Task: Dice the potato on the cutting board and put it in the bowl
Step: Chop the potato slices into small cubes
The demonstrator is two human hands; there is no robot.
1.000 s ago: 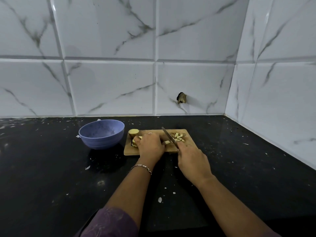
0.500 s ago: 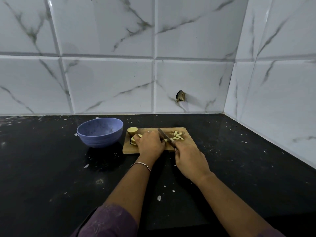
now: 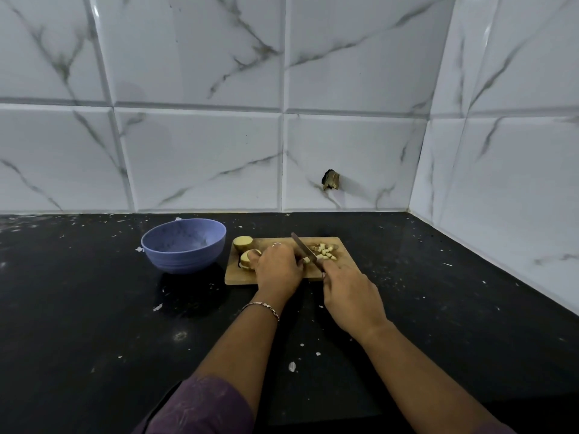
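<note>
glossy white marble-veined tiles (image 3: 200, 158) cover 2 walls meeting in a corner (image 3: 419, 164) at right. a dark broken hole (image 3: 330, 180) marks the back wall. the black countertop (image 3: 78, 324) is flecked with pale specks.

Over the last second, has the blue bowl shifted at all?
No. The bowl sits just left of the cutting board, with the same narrow gap between them as before.

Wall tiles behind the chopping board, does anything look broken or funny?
Yes. One white tile has a dark, jagged hole low down, behind the cutting board; it looks chipped or broken. White flecks also litter the black counter.
</note>
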